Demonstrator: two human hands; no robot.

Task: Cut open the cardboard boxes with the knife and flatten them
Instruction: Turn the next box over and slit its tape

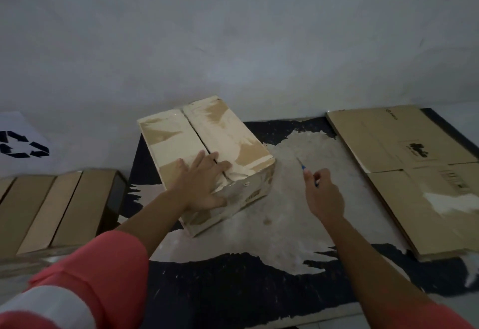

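A: We're down on the floor (108, 147), and a dark mat (233, 289) with a worn pale patch lies on it.
B: Under the fingers (201, 158) of the left hand (199, 186) we see the taped box (181, 136) standing on that mat.
A: Past the fingers (308, 177) of the right hand (324, 199), to their right, flattened cardboard (388, 152) lies across the mat's edge.
B: Left of the left fingers, closed boxes (51, 206) sit off the mat.
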